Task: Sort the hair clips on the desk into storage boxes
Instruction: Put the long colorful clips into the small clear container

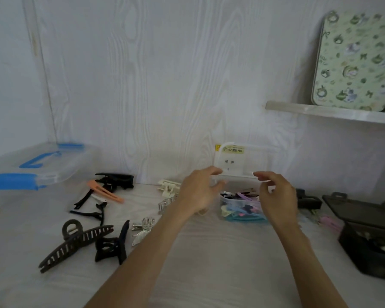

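At far left on the desk [209, 252] sits a clear bin [38, 165] with blue latches, and just right of it the unsorted clips are scattered: a black one [117, 180] and an orange one [106, 191] by the wall, a big brown claw [75, 243] nearer, a cream clip [168, 187] further along. Past these, the left hand [198, 192] pinches the left end of a clear lid [236, 176], thumb under and fingers over; the right hand [278, 194] pinches the other end the same way. Both are partly curled, holding nothing else. Below the lid stands the small box [242, 210], full of pastel clips [240, 212] (apparently a finished sort). A dark box [369, 238] lies open at far right.

The step looks like closing the small box. To do it well, keep the lid level, square its corners over the rim, check no clip pokes above the edge, then press both ends down evenly until it seats.
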The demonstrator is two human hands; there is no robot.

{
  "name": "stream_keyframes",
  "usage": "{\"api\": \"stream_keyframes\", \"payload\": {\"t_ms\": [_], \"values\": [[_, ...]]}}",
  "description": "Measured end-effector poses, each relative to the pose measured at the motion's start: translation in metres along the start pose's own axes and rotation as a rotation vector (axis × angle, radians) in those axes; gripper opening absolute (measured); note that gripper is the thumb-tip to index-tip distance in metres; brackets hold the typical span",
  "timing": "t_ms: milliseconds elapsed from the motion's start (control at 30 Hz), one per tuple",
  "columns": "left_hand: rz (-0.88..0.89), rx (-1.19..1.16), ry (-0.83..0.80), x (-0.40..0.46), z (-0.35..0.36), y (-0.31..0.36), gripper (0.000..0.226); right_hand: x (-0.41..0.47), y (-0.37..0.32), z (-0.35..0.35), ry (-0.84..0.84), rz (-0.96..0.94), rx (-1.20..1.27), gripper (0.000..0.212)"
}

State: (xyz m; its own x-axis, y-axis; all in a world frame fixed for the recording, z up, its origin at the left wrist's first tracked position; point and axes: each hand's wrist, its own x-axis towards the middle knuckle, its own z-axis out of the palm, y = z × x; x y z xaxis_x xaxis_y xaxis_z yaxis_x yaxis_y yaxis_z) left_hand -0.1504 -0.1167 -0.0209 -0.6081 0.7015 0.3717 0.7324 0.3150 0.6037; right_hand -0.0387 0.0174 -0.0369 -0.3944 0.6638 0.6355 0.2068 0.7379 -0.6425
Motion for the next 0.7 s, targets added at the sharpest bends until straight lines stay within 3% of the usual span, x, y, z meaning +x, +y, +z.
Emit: {"api": "stream_keyframes", "payload": {"t_ms": [133, 233, 333, 433, 600, 700], "values": [[-0.121, 0.149, 0.149, -0.031, -0.052, -0.043, 0.026, -0.007, -0.01, 0.01, -0.049, -0.112, -0.006, 0.026], [-0.341, 0.281, 0.209, -0.058, -0.098, -0.087, 0.03, -0.018, -0.029, 0.026, -0.18, -0.206, 0.031, 0.025], [-0.623, 0.376, -0.014, -0.076, -0.126, -0.117, 0.036, -0.031, -0.062, 0.051, -0.309, -0.314, 0.009, 0.022], [-0.724, 0.398, -0.139, -0.088, -0.133, -0.127, 0.042, -0.044, -0.109, 0.082, -0.519, -0.376, 0.033, 0.02], [-0.684, 0.356, 0.148, -0.095, -0.128, -0.145, 0.035, -0.064, -0.167, 0.149, -0.917, -0.432, -0.102, 0.037], [-0.644, 0.269, 0.312, -0.098, -0.125, -0.147, 0.04, -0.071, -0.175, 0.193, -1.046, -0.348, -0.197, 0.053]]}}
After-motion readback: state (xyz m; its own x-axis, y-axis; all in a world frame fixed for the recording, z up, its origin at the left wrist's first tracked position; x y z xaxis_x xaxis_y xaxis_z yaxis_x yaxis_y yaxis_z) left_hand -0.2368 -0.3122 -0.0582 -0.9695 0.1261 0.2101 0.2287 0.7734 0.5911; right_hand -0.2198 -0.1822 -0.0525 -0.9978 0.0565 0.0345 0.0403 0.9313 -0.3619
